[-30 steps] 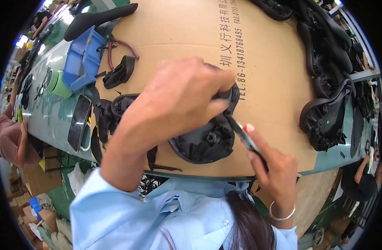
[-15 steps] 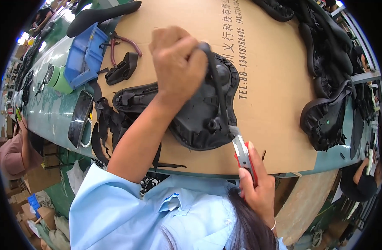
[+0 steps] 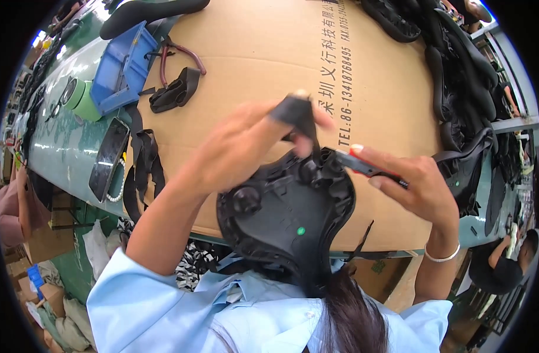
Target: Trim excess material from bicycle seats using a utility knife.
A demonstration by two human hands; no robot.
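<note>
In front of me a black bicycle saddle (image 3: 281, 209) lies underside up. Its wide end faces away and its narrow nose points at my body. My left hand (image 3: 237, 147), slightly blurred, is closed on a strip of black cover material (image 3: 305, 117) that rises from the saddle's far edge. Gripped in my right hand (image 3: 422, 185) is a red and grey utility knife (image 3: 372, 169). Its tip points left, close to the far right rim of the saddle and the foot of the strip; whether the blade touches is hard to see.
A cardboard sheet (image 3: 252, 76) covers the green table. To the left are black offcuts (image 3: 145, 159), red-handled pliers (image 3: 190, 56), a blue bin (image 3: 119, 76), a green cup (image 3: 81, 100) and a phone (image 3: 109, 156). More black saddles (image 3: 458, 88) are heaped on the right.
The saddle has been turned so its nose faces me. My left hand has come nearer, now pulling up a strip. My right hand and the knife moved away from me and right.
</note>
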